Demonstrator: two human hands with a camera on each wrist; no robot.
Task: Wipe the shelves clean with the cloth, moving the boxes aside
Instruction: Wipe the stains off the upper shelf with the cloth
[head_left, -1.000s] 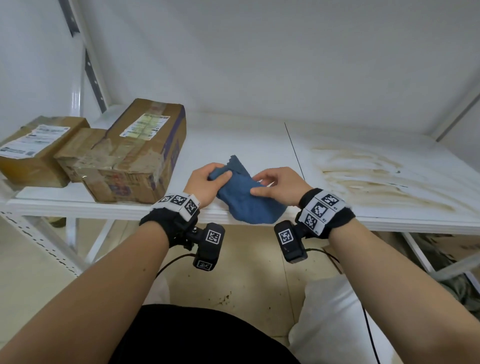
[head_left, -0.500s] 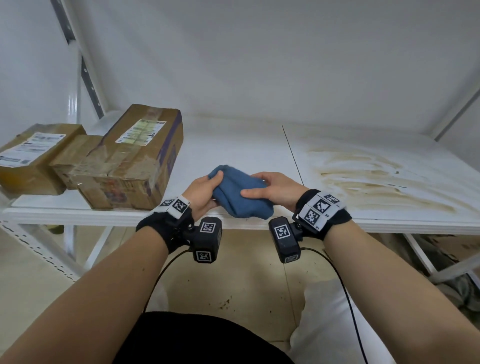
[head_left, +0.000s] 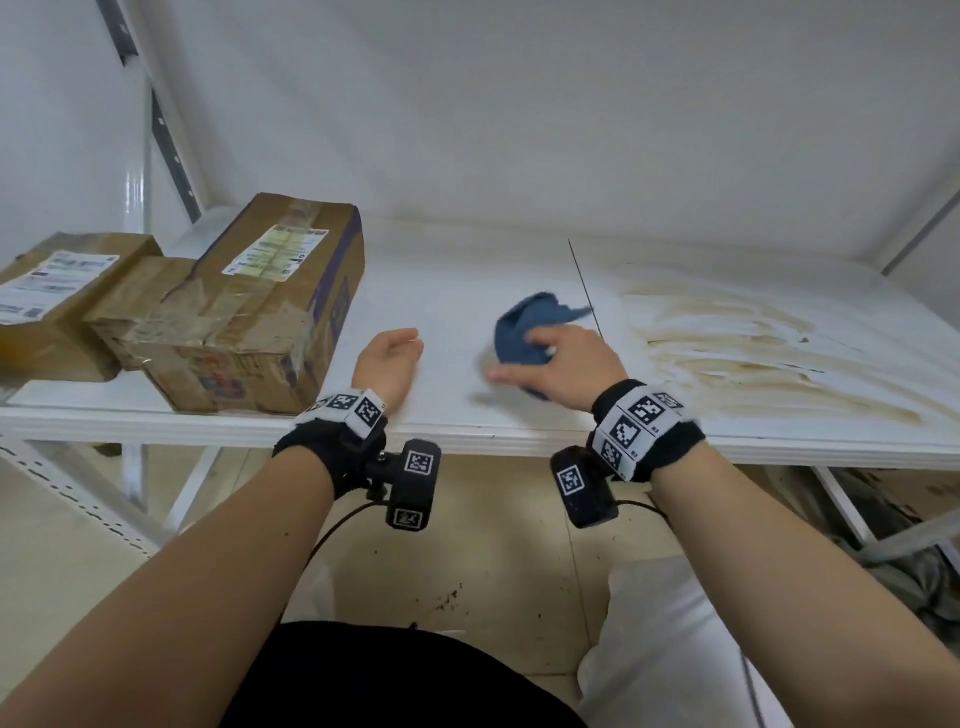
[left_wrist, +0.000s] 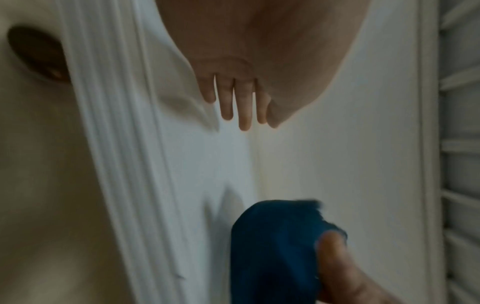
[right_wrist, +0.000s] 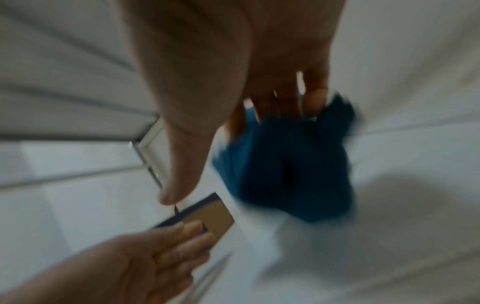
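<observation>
Now your right hand grips the blue cloth on the white shelf. Your fingers curl into the bunched cloth, and the cloth sits on the shelf near the thin dark line that runs from front to back. One corner of the cloth sticks out toward that line. The right wrist view is blurry, but you can see the cloth under your fingers there too.

Your left hand holds nothing. It is over the shelf, between the boxes and the cloth, well apart from the cloth. In the left wrist view its fingers reach out straight and loose, with small gaps between them.

Three brown boxes sit at the left end of the shelf. The big box is closest to your left hand and has a paper label on top. A small box touches its left side. Another box with a label is farthest left, just beside the small one.

On the right part of the shelf there are brown dirty streaks. The cloth is near them but not on them.

Below the shelf you can see the tan floor with some dark crumbs on it.
</observation>
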